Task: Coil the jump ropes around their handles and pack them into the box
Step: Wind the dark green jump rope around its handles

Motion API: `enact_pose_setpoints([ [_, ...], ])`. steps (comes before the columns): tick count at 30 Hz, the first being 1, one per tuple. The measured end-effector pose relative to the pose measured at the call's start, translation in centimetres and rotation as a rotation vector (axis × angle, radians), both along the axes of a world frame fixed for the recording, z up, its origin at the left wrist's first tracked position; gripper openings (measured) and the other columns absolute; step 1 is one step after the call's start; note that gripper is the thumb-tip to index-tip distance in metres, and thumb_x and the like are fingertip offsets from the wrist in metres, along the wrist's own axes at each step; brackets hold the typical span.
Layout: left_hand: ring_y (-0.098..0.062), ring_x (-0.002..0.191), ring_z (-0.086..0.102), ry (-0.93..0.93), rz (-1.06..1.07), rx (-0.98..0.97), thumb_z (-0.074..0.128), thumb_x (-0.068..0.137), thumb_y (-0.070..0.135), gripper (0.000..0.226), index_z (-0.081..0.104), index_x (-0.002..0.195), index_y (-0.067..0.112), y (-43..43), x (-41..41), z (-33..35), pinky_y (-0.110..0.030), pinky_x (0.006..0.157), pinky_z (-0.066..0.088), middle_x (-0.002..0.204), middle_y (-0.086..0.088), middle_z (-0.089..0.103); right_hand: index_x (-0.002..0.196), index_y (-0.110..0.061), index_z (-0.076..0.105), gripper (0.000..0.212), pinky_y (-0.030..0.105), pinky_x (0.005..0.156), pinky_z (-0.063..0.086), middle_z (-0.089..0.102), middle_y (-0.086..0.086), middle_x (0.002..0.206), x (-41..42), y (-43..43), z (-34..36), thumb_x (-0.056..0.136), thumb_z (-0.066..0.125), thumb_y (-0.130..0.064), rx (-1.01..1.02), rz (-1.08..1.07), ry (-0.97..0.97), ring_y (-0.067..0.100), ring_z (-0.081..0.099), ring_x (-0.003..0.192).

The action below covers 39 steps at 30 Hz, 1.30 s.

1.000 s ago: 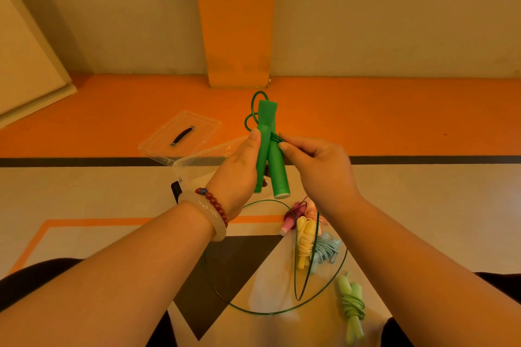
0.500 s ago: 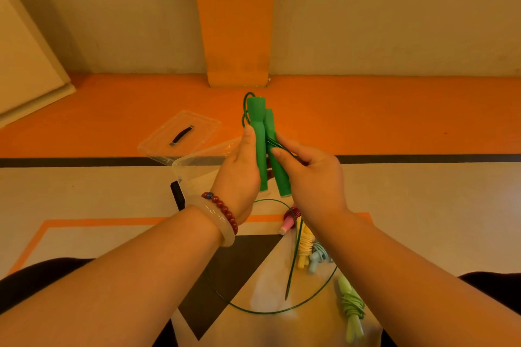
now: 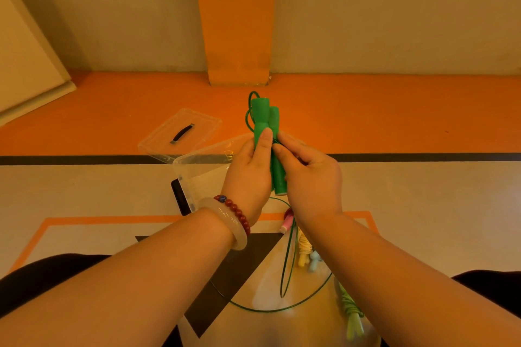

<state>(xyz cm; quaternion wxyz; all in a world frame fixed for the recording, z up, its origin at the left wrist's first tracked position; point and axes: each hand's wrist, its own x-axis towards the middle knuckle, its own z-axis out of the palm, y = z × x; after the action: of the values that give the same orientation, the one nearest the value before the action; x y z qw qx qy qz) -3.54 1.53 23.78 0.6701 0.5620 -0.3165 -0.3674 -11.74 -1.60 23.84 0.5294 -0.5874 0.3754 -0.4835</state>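
Observation:
My left hand (image 3: 248,172) grips the two green jump rope handles (image 3: 263,118) held together upright above the floor. My right hand (image 3: 310,177) pinches the thin green rope (image 3: 284,279) against the handles; the rest of it hangs down and loops on the floor between my arms. The clear plastic box (image 3: 191,166) stands on the floor just left of my hands, partly hidden behind my left hand. Coiled ropes lie below my right wrist: a pink one (image 3: 287,224), a yellow one (image 3: 304,251), a pale blue one (image 3: 314,260) and a light green one (image 3: 352,315).
The box's clear lid (image 3: 183,132) with a black handle lies on the orange floor behind the box. A dark flat object (image 3: 180,197) leans at the box's near left corner. An orange pillar (image 3: 236,36) and the wall stand further back. My dark-clothed knees frame the bottom corners.
The hanging green rope has been drawn up and its floor loop has shrunk. My right hand has moved closer to the handles, and both hands have shifted slightly.

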Motion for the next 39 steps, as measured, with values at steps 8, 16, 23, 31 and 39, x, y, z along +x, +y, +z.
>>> enact_pose_setpoints([
  [8,-0.022,0.110,0.061,0.530,-0.278,0.037,0.036,0.100,0.043,0.043,0.054,0.134,0.022,-0.2,0.0,0.5,-0.041,0.098,0.045,0.124,-0.009,0.063,0.111,-0.022,0.072,0.025,0.026,0.096,0.051,0.068,-0.014,0.114,-0.1,-0.2,0.1,0.089,0.066,-0.012,0.020,-0.044,-0.029,-0.007,0.059,0.108],
  [16,-0.014,0.096,0.068,0.357,-0.306,0.021,0.033,0.102,0.037,0.034,0.057,0.122,0.023,-0.3,0.5,0.3,-0.031,0.082,0.054,0.105,-0.003,0.071,0.113,-0.017,0.071,0.026,0.024,0.096,0.051,0.067,-0.015,0.111,0.0,-0.4,0.4,0.088,0.067,-0.011,0.019,-0.070,-0.059,-0.005,0.060,0.109],
  [23,-0.023,0.098,0.067,0.146,-0.142,0.044,0.043,0.101,0.032,0.024,0.062,0.109,0.019,-0.4,0.2,0.5,-0.039,0.080,0.055,0.108,-0.014,0.069,0.116,-0.018,0.069,0.027,0.008,0.088,0.048,0.064,-0.012,0.121,0.0,0.0,0.1,0.090,0.065,-0.013,-0.020,-0.028,-0.025,-0.018,0.054,0.104],
  [31,-0.024,0.074,0.061,0.073,-0.010,0.034,0.050,0.098,0.031,0.019,0.065,0.092,0.020,-0.4,0.5,1.3,-0.041,0.067,0.051,0.084,-0.014,0.064,0.117,-0.022,0.068,0.027,0.020,0.084,0.055,0.061,-0.018,0.121,0.1,0.4,0.5,0.093,0.060,-0.012,-0.113,0.040,0.045,-0.003,0.061,0.103],
  [39,-0.008,0.057,0.064,0.083,-0.044,0.061,0.052,0.098,0.025,0.012,0.060,0.095,0.016,0.0,2.2,1.9,-0.022,0.050,0.051,0.077,-0.001,0.070,0.083,-0.020,0.068,0.006,0.013,0.051,0.040,0.064,-0.001,0.071,-2.4,-3.4,1.4,0.089,0.066,-0.022,-0.216,0.184,0.306,0.000,0.048,0.053],
])
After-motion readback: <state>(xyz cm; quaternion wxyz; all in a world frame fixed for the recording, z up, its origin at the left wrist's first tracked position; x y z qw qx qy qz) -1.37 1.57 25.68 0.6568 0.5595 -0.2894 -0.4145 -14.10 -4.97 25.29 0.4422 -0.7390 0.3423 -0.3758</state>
